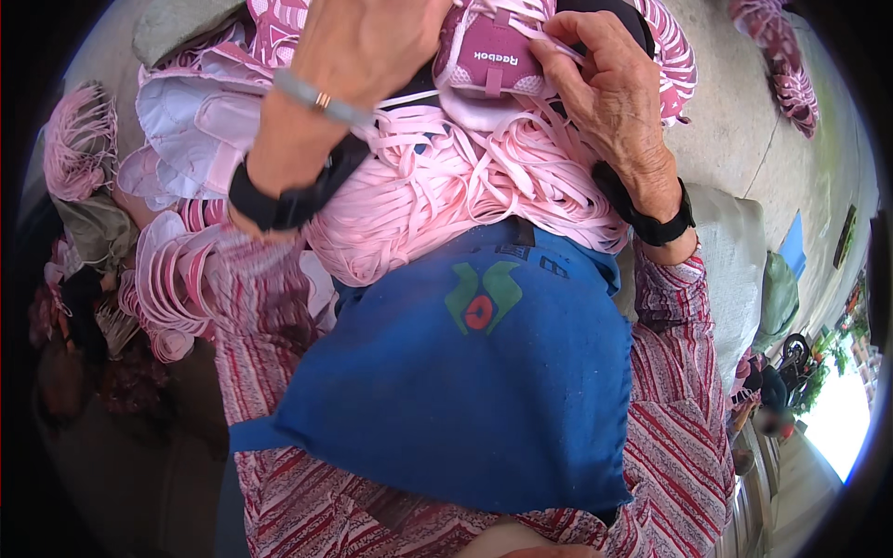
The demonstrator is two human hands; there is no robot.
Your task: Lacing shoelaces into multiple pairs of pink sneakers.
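A maroon and pink shoe upper (491, 63) lies at the top middle, its tongue toward me and pale laces across it. My right hand (609, 88) is closed at its right side, with thumb and forefinger pinching a pale pink shoelace (564, 48). On the left, my left hand (372, 42) reaches over beside the upper. Its fingers run to the top edge and are blurred, so their grip is hidden. Below both hands, a big heap of loose pink shoelaces (465, 186) rests on my lap, over a blue apron (446, 372).
Stacked white and pink shoe uppers (191, 130) lie to the left. More striped pink uppers (674, 60) sit beyond my right hand. A bundle of pink laces (79, 139) is at far left. A pale sack (730, 260) stands at my right, with other uppers (786, 70) on the floor beyond.
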